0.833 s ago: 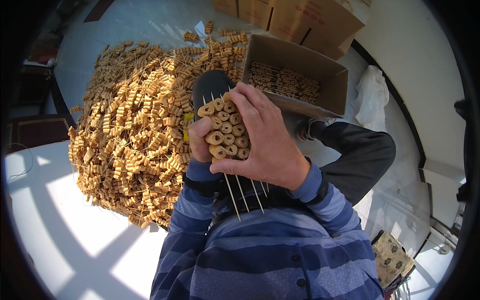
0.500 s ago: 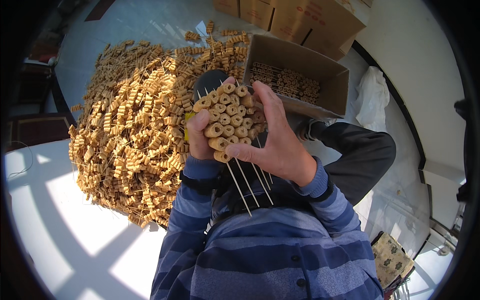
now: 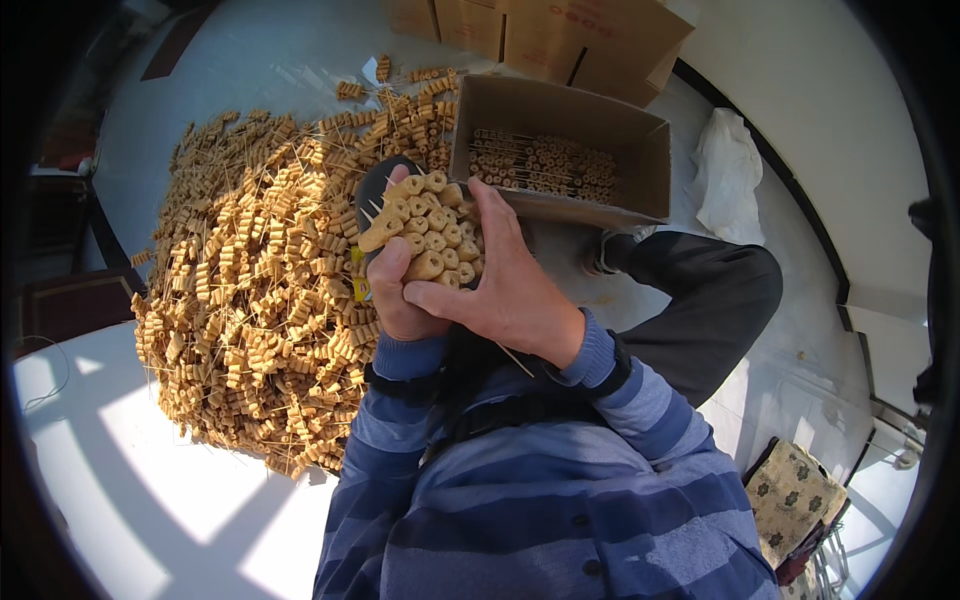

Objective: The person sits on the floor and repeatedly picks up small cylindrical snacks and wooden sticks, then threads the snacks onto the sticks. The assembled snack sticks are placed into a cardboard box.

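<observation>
Between my two hands is a bundle of skewers [image 3: 435,232] threaded with tan, ring-shaped pieces whose hollow ends face up. My left hand [image 3: 397,290] is closed round its left and lower side, thumb up against the rings. Wrapped along the right side, my right hand [image 3: 510,280] has its thumb reaching across the bottom of the bundle toward the left hand. Pointed stick tips stick out at the upper left, and one thin stick shows below the right hand. The fingers under the bundle are hidden.
A large heap of similar skewers [image 3: 260,290] covers the floor at left. Ahead stands an open cardboard box [image 3: 640,170] with skewers laid inside. More cartons [image 3: 540,40] stand behind it. A white plastic bag [image 3: 728,180] lies at right, and a patterned cushion [image 3: 795,500] sits lower right.
Both hands and the bundle have moved a little left in view. The bundle has tilted, the right thumb has come closer to the left hand, and fewer stick ends show below.
</observation>
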Demonstrator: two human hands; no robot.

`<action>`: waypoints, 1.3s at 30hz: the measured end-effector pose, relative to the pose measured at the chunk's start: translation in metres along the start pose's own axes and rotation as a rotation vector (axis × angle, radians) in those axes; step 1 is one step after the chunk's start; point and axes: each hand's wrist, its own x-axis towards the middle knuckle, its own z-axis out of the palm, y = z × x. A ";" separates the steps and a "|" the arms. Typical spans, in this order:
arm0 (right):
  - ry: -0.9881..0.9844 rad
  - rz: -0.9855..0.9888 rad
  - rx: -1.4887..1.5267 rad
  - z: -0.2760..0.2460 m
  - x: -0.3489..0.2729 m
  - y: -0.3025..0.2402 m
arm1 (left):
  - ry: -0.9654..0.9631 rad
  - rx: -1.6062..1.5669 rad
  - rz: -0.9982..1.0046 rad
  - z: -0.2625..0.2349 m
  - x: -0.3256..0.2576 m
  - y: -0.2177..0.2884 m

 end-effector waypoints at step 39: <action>0.120 -0.199 -1.009 -0.108 0.166 0.190 | -0.047 1.663 -0.242 -0.074 0.206 -0.042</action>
